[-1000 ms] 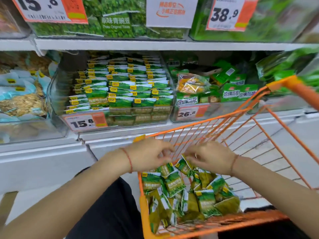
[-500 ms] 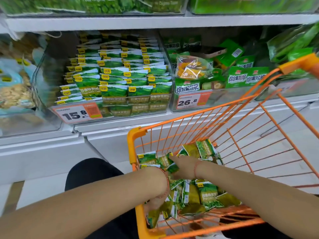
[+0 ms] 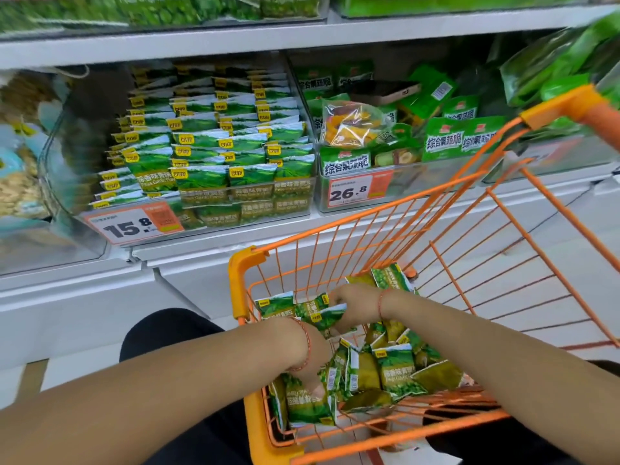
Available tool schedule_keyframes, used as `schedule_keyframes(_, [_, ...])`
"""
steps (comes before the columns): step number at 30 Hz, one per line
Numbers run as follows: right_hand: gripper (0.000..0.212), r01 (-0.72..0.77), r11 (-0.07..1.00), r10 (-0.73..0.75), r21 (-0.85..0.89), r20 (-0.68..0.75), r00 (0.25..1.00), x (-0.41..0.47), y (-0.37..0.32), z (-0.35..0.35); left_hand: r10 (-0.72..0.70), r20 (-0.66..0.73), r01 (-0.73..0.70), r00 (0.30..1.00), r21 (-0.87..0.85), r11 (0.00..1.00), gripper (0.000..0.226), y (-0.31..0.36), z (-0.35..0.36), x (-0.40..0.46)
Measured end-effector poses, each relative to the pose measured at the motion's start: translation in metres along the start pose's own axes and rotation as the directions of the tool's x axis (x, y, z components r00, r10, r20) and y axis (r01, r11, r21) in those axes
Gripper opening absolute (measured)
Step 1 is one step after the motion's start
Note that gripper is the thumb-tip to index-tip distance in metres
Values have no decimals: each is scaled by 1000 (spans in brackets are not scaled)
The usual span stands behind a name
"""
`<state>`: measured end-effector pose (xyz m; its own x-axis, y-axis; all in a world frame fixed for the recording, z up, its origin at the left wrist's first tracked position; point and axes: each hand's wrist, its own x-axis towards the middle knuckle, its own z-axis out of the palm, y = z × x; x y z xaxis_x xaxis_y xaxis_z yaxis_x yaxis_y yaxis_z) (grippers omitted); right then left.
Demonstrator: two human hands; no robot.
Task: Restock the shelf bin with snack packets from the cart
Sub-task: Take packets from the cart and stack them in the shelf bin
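Both hands in cart (image 3: 240, 283).
Right hand (image 3: 350, 305) grips snack packets (image 3: 317, 312); left hand (image 3: 313, 360) grip on the pile: cannot tell.

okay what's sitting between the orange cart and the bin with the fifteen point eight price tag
In the head view, only the white shelf ledge and the white base panel below it lie between the orange cart and the shelf bin; no packets rest there.
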<state>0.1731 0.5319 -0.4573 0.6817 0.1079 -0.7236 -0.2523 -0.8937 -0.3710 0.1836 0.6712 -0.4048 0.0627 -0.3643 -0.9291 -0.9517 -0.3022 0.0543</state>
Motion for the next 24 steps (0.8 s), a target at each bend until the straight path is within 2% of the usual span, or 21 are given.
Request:
schedule_keyframes(2, [77, -8, 985, 7, 172, 8, 1000, -10, 3, -15, 77, -40, -75, 996, 58, 996, 56, 0, -3, -2])
schedule_keyframes(4, [78, -5, 949, 0, 314, 16, 1000, -25, 8, -32, 129, -25, -127, 991, 64, 990, 56, 0, -3, -4])
schedule_keyframes(6, [71, 11, 923, -11, 384, -3, 1000, -42, 16, -43, 142, -55, -137, 988, 88, 987, 52, -1, -2, -2])
schedule_keyframes(7, [60, 13, 914, -5, 405, -19, 1000, -52, 19, -47, 141, -84, -135, 986, 70, 988, 46, -2, -1, 3])
schedule_keyframes(9, [27, 32, 899, 25, 436, -125, 992, -70, 25, -51, 170, -188, -181, 967, -42, 982, 37, -4, 0, 8])
schedule_keyframes(11, [34, 80, 855, 62, 512, -254, 965, -89, 33, -54, 188, -288, -247, 939, -185, 951, 24, -11, 0, 10])
schedule_keyframes(12, [29, 99, 830, 96, 549, -315, 944, -95, 38, -56, 194, -349, -286, 917, -236, 929, 17, -16, -2, 11])
schedule_keyframes(13, [36, 113, 811, 128, 573, -364, 923, -102, 42, -57, 191, -419, -326, 888, -278, 904, 16, -21, -5, 8])
schedule_keyframes(15, [60, 108, 793, 189, 600, -411, 892, -112, 50, -61, 151, -567, -410, 810, -363, 837, 31, -30, -16, -3])
schedule_keyframes(17, [65, 112, 775, 217, 622, -428, 877, -118, 51, -61, 84, -721, -520, 688, -408, 751, 37, -36, -30, -14])
schedule_keyframes(19, [64, 152, 713, 237, 684, -439, 867, -120, 49, -58, -2, -831, -629, 556, -422, 653, 35, -38, -43, -20])
schedule_keyframes(21, [61, 162, 685, 282, 710, -463, 841, -119, 42, -55, -88, -875, -676, 476, -428, 599, 34, -38, -51, -19])
schedule_keyframes(24, [59, 182, 656, 339, 733, -501, 796, -112, 34, -51, -182, -896, -685, 406, -430, 588, 34, -35, -51, -6])
